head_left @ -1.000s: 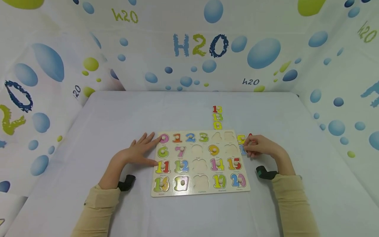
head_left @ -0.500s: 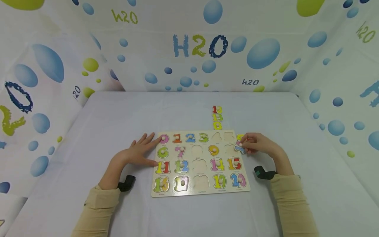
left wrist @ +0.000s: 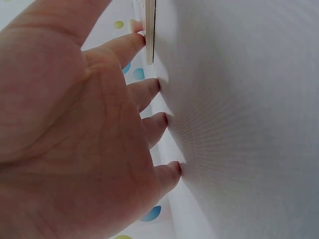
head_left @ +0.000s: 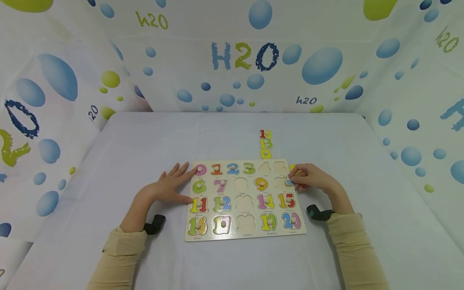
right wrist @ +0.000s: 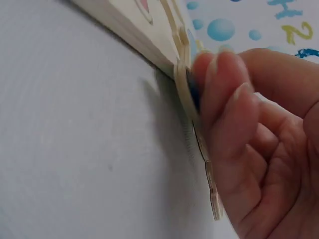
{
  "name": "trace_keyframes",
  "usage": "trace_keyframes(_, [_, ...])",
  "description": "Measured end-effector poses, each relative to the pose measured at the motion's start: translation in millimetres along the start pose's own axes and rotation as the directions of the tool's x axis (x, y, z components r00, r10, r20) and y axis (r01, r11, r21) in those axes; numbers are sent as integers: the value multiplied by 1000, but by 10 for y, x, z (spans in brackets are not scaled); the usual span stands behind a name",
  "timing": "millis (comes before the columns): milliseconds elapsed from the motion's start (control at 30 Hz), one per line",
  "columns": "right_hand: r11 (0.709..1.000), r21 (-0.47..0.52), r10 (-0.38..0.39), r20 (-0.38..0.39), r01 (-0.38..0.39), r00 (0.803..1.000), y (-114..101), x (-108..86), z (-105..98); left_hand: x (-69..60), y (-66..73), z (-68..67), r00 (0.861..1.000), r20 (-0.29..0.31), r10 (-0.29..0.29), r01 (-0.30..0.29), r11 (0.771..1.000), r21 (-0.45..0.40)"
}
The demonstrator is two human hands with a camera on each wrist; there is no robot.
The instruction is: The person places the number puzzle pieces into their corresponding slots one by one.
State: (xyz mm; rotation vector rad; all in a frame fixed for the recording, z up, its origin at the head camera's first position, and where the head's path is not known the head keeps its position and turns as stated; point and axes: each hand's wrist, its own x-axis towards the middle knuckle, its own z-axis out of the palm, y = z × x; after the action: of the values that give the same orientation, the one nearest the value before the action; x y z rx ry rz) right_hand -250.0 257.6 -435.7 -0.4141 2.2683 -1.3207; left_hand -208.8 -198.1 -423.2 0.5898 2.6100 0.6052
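Note:
A wooden number puzzle board (head_left: 230, 192) lies in front of me, with several knobbed number pieces in it and several recesses showing bare wood. My left hand (head_left: 161, 188) rests at its left edge, fingers spread; one fingertip is by the pink 0 (head_left: 200, 169) and the thumb by the 11 (head_left: 199, 204). In the left wrist view, other fingertips touch the tablecloth. My right hand (head_left: 312, 177) pinches a blue number piece (head_left: 290, 182) over the board's right edge, beside the right-end recess of the second row. Fingers cover most of that piece; its thin edge (right wrist: 183, 94) shows tilted in the right wrist view.
Beyond the board, a yellow 8 piece (head_left: 266, 154), a green-and-yellow 13 piece (head_left: 266, 143) and a red-and-yellow piece (head_left: 266, 134) stand in a column. A yellow piece (head_left: 292, 167) is partly hidden behind my right hand. Printed cloth walls surround the white table.
My right hand has lifted the blue number piece from beside the board and moved it left onto the board's right edge. The left hand has stayed put.

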Motion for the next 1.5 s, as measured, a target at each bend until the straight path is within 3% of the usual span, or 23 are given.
trace_keyframes(200, [993,91,79,-93,-70,993,-116,38,98,-2,-10,1,1000,4,2,-2,1000,-8])
trace_keyframes(400, [989,100,113,-30,-110,993,-184,101,258,6,-19,8,1000,0,2,-2,1000,-1])
trace_keyframes(733, [983,165,69,88,-83,994,-135,115,274,3,-11,7,1000,3,-2,2,1000,-2])
trace_keyframes(1033, [993,80,90,19,-92,996,-155,93,259,-2,-2,-8,1000,4,0,0,1000,5])
trace_keyframes(1233, [997,51,53,41,-55,998,-181,75,202,-11,-8,-3,1000,-1,-8,8,1000,-7])
trace_keyframes(1300, [997,56,53,-16,-52,998,-133,44,110,-5,-15,6,1000,1,-9,9,1000,-8])
trace_keyframes(1367, [995,64,81,-134,-73,988,-68,-8,2,0,-18,12,1000,4,-3,3,1000,-6])
trace_keyframes(1433, [992,78,117,-269,-99,956,-9,-65,-86,3,-18,13,1000,2,4,-4,1000,-5])
trace_keyframes(1500, [987,104,155,-348,-127,925,51,-108,-142,2,-16,11,1000,0,6,-6,1000,-5])
